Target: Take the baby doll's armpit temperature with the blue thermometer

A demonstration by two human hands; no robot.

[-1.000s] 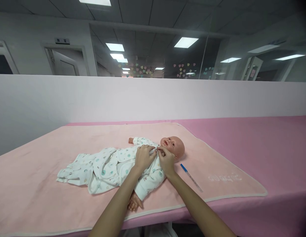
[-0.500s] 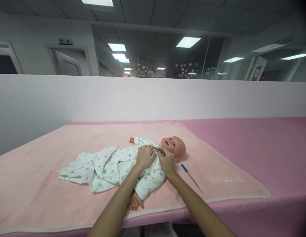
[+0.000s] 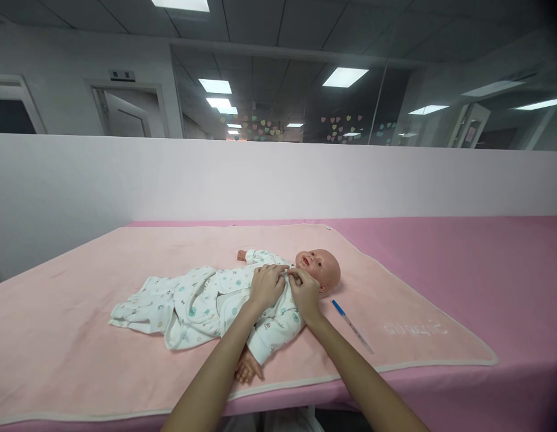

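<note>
A baby doll [image 3: 321,269] lies on its back on a light pink blanket [image 3: 80,312], head to the right. It wears a white patterned romper [image 3: 201,303] with loose legs trailing left. My left hand [image 3: 265,287] and my right hand [image 3: 304,291] meet on the doll's chest just below its chin. Both have the fingers closed, pinching the romper's collar edges together. The doll's bare hand [image 3: 246,371] sticks out near the blanket's front edge, beside my left forearm.
A thin stick with a blue end [image 3: 351,325] lies on the blanket right of the doll. The blanket covers a pink table [image 3: 485,270] that runs on to the right. A white partition [image 3: 278,180] stands behind, with glass and a door beyond.
Both hands stay pinched at the doll's collar with only small finger shifts. The view has drifted slightly, nothing else has moved.
</note>
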